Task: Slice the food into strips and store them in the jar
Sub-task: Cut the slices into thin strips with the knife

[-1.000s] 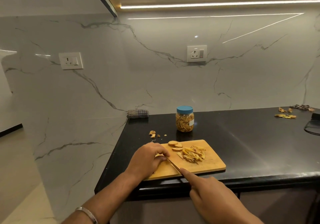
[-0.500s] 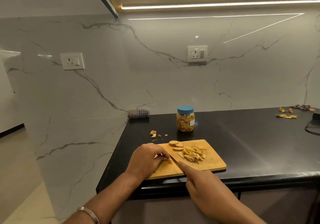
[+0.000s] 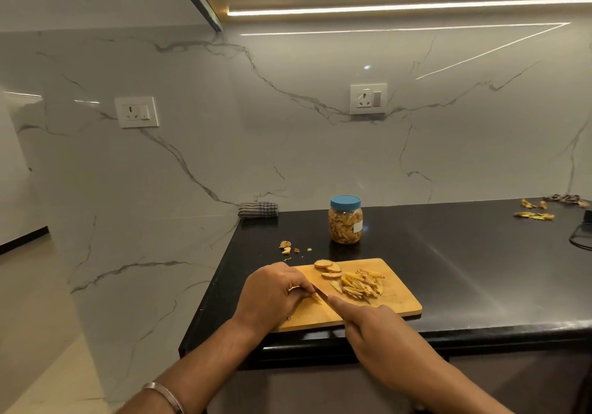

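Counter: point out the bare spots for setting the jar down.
Bare black counter lies right of the jar and cutting board, up to the peels. Crowded: the board, and the scraps left of the jar.

Marble wall; black counter

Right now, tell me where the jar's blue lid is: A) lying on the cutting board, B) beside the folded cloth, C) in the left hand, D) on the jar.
D: the blue lid sits on top of the jar, which stands on the counter behind the cutting board.
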